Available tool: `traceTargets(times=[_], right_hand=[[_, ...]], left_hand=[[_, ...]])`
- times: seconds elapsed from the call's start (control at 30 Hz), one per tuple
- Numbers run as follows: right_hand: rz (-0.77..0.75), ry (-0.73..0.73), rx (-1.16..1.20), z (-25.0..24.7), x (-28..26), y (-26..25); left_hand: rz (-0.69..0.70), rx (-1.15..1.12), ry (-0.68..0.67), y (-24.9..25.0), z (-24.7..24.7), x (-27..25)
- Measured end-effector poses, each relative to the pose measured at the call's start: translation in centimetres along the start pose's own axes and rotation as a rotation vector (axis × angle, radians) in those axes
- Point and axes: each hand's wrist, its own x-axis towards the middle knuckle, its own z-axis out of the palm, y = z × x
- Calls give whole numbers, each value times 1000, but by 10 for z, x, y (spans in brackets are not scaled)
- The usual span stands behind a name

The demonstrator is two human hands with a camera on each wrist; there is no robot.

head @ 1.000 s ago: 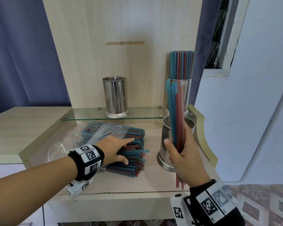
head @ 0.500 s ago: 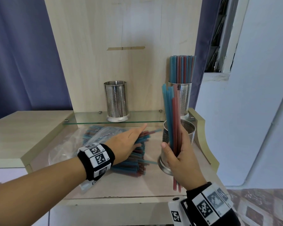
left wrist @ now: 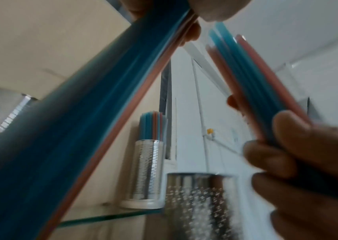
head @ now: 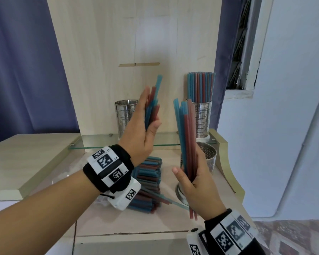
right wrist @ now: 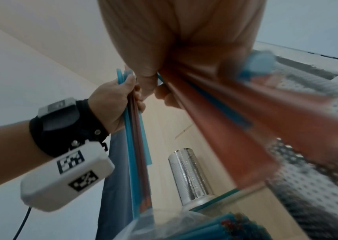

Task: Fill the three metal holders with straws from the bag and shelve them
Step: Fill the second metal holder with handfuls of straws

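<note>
Pale wood makes up the desk (head: 35, 159) and the tall back panel (head: 136, 34) before you, with a blue curtain (head: 17, 61) to the left and a white wall (head: 293, 126) to the right. Across the foot of the panel runs a glass shelf (head: 99, 145). On it stand two perforated metal holders: the right shelf holder (head: 203, 120), packed upright with blue and red straws, and the left shelf holder (head: 124, 115), which shows no straws and is partly hidden behind your raised left hand (head: 142, 133).

Your left hand holds a small left bundle (head: 152, 105) of blue and red straws upright, pinned between thumb and long fingers, well above the desk. Your right hand (head: 197, 186) is wrapped round the lower part of a right bundle (head: 185, 137), also upright, its ends sticking out below your palm. The two bundles are near each other but apart.

Just behind your right hand, on the desk, stands the third holder (head: 208, 159); your hand and the bundle cover much of it, so you cannot tell what is inside. Between your forearms lies the clear plastic bag (right wrist: 143, 227) with the straw pile (head: 149, 181) stacked in it, a few loose straws pointing towards the third holder's base. Your left wrist camera blocks the pile's near left end.
</note>
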Motion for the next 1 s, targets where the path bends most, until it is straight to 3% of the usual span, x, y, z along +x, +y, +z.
traceTargets(times=[0.07, 0.23, 0.3, 0.5, 0.6, 0.67, 0.77, 0.83, 0.9, 1.0], right_hand=[[-31, -13, 63, 3, 4, -10], [-75, -42, 151, 19, 14, -37], [-79, -50, 152, 22, 17, -43], [-39, 5, -319, 25, 18, -54], [-54, 140, -463, 29, 19, -49], [-52, 146, -321, 31, 19, -46], [16, 90, -102, 32, 18, -45], [34, 89, -198, 32, 17, -42], [31, 76, -306, 31, 16, -43], [5, 39, -413, 29, 12, -49]], left_hand=[[-5, -64, 56, 11, 3, 6], [-209, -400, 201, 31, 12, 18], [-208, -433, 250, 30, 11, 22], [-272, -476, 311, 32, 13, 12], [-305, -520, 294, 40, 16, 8], [-337, -471, 265, 44, 17, 8], [-360, -185, 184, 46, 18, 9], [-358, -81, 172, 44, 11, 12], [-306, -117, 177, 39, -5, 21], [-273, -55, 70, 33, -25, 37]])
